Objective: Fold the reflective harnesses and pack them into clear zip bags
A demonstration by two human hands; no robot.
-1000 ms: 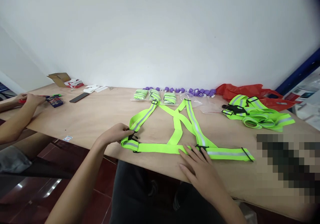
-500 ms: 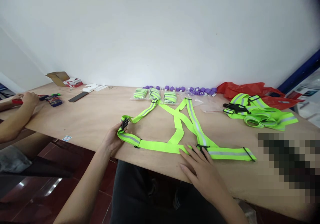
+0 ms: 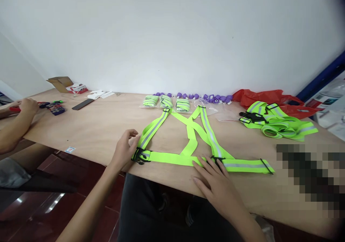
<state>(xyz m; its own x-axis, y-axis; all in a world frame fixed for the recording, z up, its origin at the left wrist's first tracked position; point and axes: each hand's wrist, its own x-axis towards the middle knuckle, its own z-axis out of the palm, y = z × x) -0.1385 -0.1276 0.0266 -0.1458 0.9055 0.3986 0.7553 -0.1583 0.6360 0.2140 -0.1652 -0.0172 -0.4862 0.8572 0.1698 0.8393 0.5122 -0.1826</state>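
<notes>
A neon-yellow reflective strap vest [image 3: 188, 141] lies spread on the wooden table [image 3: 102, 127], its waist band running along the near edge. My left hand [image 3: 124, 149] is at the band's left end, fingers curled around the strap beside a black buckle [image 3: 138, 155]. My right hand [image 3: 215, 184] lies flat on the band near its middle, fingers stretched out, pressing it onto the table next to another black buckle [image 3: 217, 159].
Several bagged folded vests [image 3: 167, 103] and purple caps [image 3: 205, 98] line the wall side. A pile of loose vests [image 3: 277, 121] and a red bag [image 3: 269, 98] sit at the right. Another person's hands [image 3: 18, 109] work at the far left by a cardboard box [image 3: 60, 83].
My left hand lifted the band's left end, then laid it back flat, pulling the strap straight toward the left. My right hand stayed pressed on the band.
</notes>
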